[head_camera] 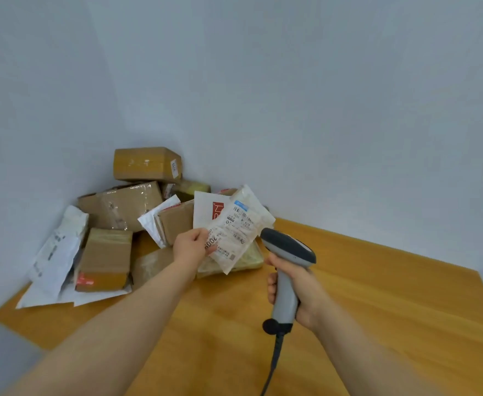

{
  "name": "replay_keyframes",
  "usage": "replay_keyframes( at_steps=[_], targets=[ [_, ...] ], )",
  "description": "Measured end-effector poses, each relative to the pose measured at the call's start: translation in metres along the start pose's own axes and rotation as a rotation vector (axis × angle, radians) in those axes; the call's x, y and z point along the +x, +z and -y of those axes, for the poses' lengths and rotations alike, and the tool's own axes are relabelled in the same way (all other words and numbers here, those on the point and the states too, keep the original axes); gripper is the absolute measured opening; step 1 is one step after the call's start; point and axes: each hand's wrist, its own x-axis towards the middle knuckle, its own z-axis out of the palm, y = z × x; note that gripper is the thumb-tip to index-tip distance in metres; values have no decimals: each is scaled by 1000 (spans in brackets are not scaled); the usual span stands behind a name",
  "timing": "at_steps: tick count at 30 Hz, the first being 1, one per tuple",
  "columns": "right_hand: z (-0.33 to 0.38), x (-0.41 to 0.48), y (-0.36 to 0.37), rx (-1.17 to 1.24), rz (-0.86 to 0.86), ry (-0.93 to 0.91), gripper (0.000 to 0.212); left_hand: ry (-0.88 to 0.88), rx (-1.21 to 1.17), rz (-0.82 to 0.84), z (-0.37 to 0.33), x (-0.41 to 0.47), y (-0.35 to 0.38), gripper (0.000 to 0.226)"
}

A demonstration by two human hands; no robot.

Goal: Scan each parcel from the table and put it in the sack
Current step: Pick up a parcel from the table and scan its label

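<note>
Above the desk point(377, 295), the left hand point(190, 245) pinches a white parcel point(236, 230) while the right hand point(294, 290) grips the scanner point(288, 247) beside its label. Many parcels remain piled in the corner; the sack is out of view, so progress seems early.

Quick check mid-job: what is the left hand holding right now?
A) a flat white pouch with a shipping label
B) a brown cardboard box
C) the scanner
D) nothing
A: the left hand pinches the white labelled pouch by its lower edge, raised above the table, while the right hand grips the scanner beside it.
</note>
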Motion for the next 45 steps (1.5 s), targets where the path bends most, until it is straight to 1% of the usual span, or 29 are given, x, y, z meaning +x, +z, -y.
replay_keyframes(
  at_steps=[2, 4, 7, 10, 15, 20, 23, 25, 27, 29, 35, 40, 45],
  targets=[
    [4, -5, 5, -34, 20, -14, 39, 2, -18, -49, -2, -10, -6, 24],
    [7, -9, 9, -63, 35, -25, 31, 9, -14, -85, -5, -18, -10, 15],
    [8, -13, 14, -96, 48, -35, 18, 16, -1, -130, -8, -27, -15, 25],
    [8, -17, 18, -101, 61, -40, 13, 20, 38, -175, -10, -31, -21, 29],
    [12, -20, 24, -112, 62, -29, 10, 35, 90, -200, -12, -34, -28, 28],
    [17, -24, 29, -127, 60, -18, 14, 51, 82, -201, -14, -36, -32, 28],
    [18, -26, 30, -134, 58, -15, 14, 66, 117, -206, -14, -36, -35, 27],
    [16, -27, 31, -139, 61, -7, 13, 108, 174, -215, -12, -35, -36, 23],
    [14, -28, 31, -146, 66, 4, 14, 138, 176, -207, -10, -32, -36, 21],
    [13, -29, 32, -156, 66, 21, 15, 116, 124, -200, -9, -30, -36, 20],
    [13, -30, 34, -211, 57, 24, 16, 58, 11, -172, -9, -21, -38, 25],
    [13, -30, 36, -200, 46, 32, 15, 12, -27, -159, -10, -13, -43, 22],
    [14, -30, 37, -226, 36, 20, 16, -21, -63, -156, -11, -10, -41, 26]
  ],
)
